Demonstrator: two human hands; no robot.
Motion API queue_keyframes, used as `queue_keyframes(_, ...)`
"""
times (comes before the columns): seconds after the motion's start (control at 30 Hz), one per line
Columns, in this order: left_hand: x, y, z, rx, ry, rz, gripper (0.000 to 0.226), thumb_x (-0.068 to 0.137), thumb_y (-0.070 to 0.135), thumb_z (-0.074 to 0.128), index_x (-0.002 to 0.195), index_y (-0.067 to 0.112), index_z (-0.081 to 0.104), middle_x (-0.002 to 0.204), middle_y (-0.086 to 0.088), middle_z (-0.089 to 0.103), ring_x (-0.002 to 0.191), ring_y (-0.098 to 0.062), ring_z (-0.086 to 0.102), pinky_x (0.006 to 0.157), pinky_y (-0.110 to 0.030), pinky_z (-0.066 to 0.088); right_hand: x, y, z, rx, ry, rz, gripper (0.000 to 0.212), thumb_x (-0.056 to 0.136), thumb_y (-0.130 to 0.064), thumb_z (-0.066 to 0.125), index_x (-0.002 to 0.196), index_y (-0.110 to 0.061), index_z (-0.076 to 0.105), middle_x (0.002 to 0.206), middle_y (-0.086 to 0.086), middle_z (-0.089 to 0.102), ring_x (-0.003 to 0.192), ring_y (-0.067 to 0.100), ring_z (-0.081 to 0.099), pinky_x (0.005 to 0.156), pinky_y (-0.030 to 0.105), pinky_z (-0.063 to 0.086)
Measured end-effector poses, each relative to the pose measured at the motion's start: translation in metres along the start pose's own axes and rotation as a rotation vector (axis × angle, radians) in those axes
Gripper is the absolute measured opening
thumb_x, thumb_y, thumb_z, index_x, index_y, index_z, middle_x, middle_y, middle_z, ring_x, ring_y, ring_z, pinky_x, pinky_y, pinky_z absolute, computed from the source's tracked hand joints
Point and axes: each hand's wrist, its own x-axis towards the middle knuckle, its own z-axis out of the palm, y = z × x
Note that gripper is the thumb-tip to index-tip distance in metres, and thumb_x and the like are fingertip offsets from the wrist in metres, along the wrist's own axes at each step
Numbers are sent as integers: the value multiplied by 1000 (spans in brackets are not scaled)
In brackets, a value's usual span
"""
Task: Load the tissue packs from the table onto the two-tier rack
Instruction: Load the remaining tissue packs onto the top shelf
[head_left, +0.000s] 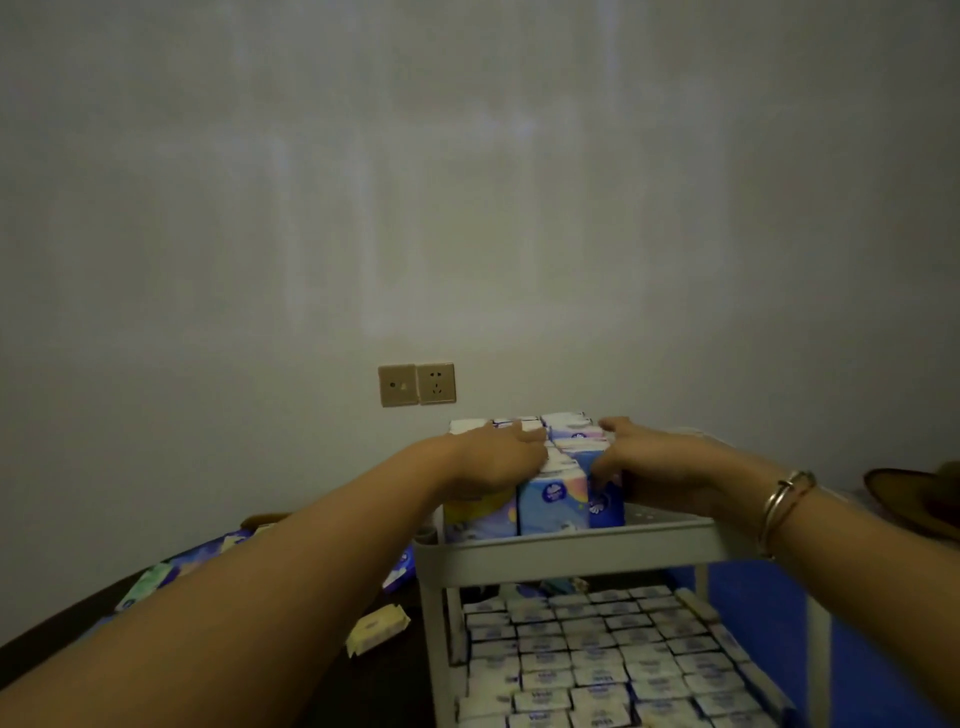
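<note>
A white two-tier rack (571, 553) stands in front of me. Several blue and white tissue packs (553, 501) stand upright in a block on its top tier. My left hand (493, 460) lies flat on the block's left side and top, fingers straight. My right hand (644, 462) curls round the block's right end pack, thumb on its front. The lower tier (597, 654) is filled with rows of small white tissue packs. More packs (376, 629) lie on the dark table at the left.
Loose packs in green and blue wrappers (150, 584) lie on the table behind my left arm. A brown hat (919, 499) sits at the far right. A wall socket (415, 384) is on the wall behind the rack. Blue floor shows at the right.
</note>
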Motion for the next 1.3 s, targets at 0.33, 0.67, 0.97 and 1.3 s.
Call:
queue_keyframes(0.33, -2, -5, 0, -135, 114, 90, 45, 104, 25, 28, 146, 11, 33, 152, -8, 33, 136, -20, 35, 105, -22, 26, -3, -3, -2, -548, 126, 92, 47, 81, 0, 55, 126, -7, 44, 126, 15, 53, 114, 25, 52, 97, 39, 47)
queue_keyframes(0.67, -56, -81, -15, -574, 726, 16, 29, 97, 17, 45, 118, 17, 65, 122, 0, 62, 99, -4, 49, 83, -15, 33, -60, -77, 87, -500, 291, -540, 57, 82, 7, 43, 128, -25, 44, 143, -1, 42, 127, 20, 44, 94, 31, 40)
queue_keyframes(0.97, -171, -278, 33, -578, 818, -416, 27, 89, 6, 49, 105, 16, 68, 106, -3, 65, 83, -10, 58, 64, -15, 45, 20, -82, 295, -358, 14, -566, 42, 84, 0, 49, 121, -20, 49, 137, 2, 46, 110, 17, 52, 73, 27, 45)
queue_keyframes(1.3, -204, -429, 120, -451, 639, -751, 36, 94, 13, 51, 128, 22, 53, 131, -2, 53, 83, -1, 51, 72, -17, 41, 172, 33, 428, -553, -62, -370, 33, 86, -6, 52, 118, -13, 48, 113, 10, 55, 82, 11, 49, 66, 23, 39)
